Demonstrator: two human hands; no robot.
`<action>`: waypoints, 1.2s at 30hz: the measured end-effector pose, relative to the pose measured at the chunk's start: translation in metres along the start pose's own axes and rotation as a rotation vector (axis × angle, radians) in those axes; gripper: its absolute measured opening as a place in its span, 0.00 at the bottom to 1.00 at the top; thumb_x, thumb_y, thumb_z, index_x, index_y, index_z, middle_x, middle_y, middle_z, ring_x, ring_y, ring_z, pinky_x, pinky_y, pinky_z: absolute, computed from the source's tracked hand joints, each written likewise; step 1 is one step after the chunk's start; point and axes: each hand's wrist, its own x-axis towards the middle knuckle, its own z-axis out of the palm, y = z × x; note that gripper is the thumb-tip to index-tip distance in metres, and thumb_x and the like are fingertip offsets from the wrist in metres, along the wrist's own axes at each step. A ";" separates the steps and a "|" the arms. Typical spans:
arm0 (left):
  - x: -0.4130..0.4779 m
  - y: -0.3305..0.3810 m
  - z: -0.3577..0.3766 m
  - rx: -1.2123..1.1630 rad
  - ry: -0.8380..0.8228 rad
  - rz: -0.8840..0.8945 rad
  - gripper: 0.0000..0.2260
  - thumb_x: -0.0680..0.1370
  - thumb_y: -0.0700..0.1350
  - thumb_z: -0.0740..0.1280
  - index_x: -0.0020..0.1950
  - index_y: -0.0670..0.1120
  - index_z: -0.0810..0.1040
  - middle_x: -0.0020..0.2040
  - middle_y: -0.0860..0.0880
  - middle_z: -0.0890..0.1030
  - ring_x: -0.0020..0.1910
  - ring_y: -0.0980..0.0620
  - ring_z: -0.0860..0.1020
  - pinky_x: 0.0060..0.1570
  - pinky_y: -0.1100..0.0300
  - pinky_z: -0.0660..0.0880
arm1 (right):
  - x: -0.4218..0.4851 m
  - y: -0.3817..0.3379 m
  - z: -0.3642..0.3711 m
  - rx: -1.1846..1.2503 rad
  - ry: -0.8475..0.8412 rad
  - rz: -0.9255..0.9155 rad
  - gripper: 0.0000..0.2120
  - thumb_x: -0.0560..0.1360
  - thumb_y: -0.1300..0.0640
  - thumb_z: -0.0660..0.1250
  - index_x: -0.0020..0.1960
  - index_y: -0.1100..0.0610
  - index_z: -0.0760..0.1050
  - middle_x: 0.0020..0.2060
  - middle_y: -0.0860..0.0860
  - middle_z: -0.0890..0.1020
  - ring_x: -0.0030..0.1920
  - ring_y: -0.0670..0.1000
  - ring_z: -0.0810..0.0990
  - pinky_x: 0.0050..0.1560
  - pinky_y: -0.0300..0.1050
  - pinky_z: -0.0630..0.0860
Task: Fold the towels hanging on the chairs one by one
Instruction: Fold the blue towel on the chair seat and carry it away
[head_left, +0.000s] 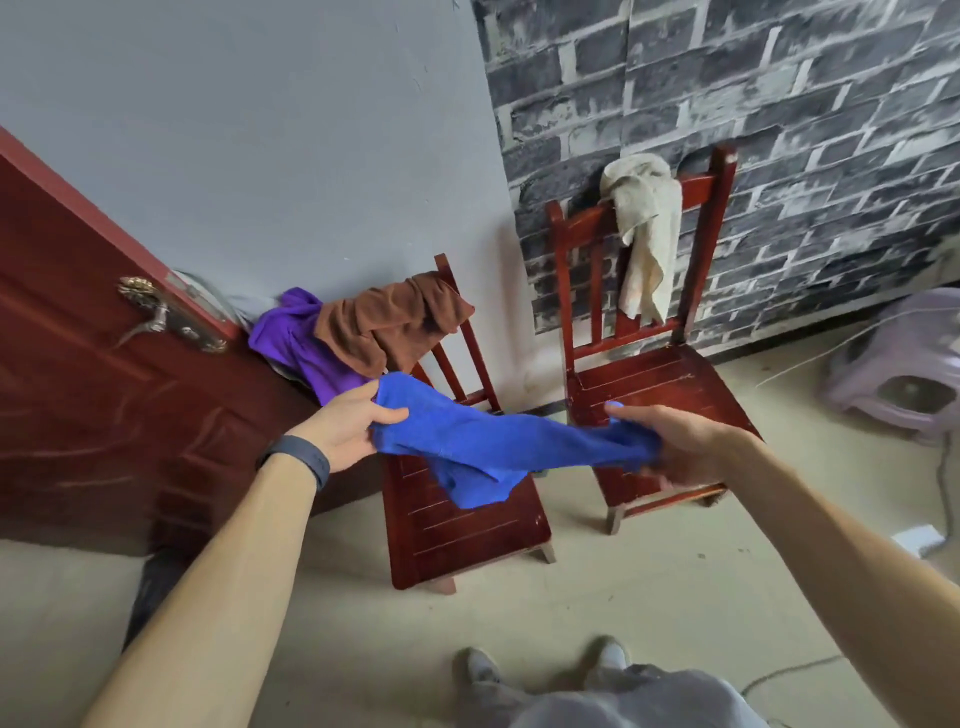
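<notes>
Both hands, left (349, 427) and right (675, 447), grip a blue towel (483, 441) stretched above two chairs.

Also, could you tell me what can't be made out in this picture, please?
Head view:
- Purple towel: partly under the brown towel.
- Nearer chair's backrest: covered by both towels.
- Right hand: fingertips buried in the blue towel.
- Lilac stool: cut by the right edge.
</notes>
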 end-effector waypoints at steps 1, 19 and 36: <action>-0.001 0.001 -0.001 -0.007 -0.011 0.016 0.23 0.78 0.30 0.63 0.70 0.47 0.73 0.63 0.46 0.81 0.60 0.45 0.81 0.53 0.49 0.81 | -0.002 -0.001 0.002 -0.114 -0.038 0.057 0.29 0.74 0.36 0.69 0.58 0.62 0.80 0.43 0.57 0.82 0.34 0.51 0.77 0.31 0.40 0.69; -0.011 -0.013 -0.013 0.261 -0.100 -0.066 0.39 0.72 0.26 0.69 0.71 0.63 0.66 0.63 0.55 0.80 0.61 0.51 0.79 0.55 0.49 0.79 | 0.023 0.023 0.017 0.011 -0.087 -0.051 0.34 0.72 0.40 0.73 0.67 0.64 0.76 0.59 0.63 0.82 0.54 0.61 0.79 0.57 0.54 0.74; 0.004 -0.028 -0.024 0.386 0.371 0.146 0.09 0.73 0.45 0.74 0.51 0.55 0.81 0.53 0.42 0.82 0.47 0.42 0.81 0.41 0.57 0.77 | -0.031 -0.054 0.028 0.243 0.306 -0.527 0.12 0.75 0.50 0.73 0.35 0.49 0.74 0.36 0.48 0.79 0.40 0.50 0.78 0.44 0.45 0.71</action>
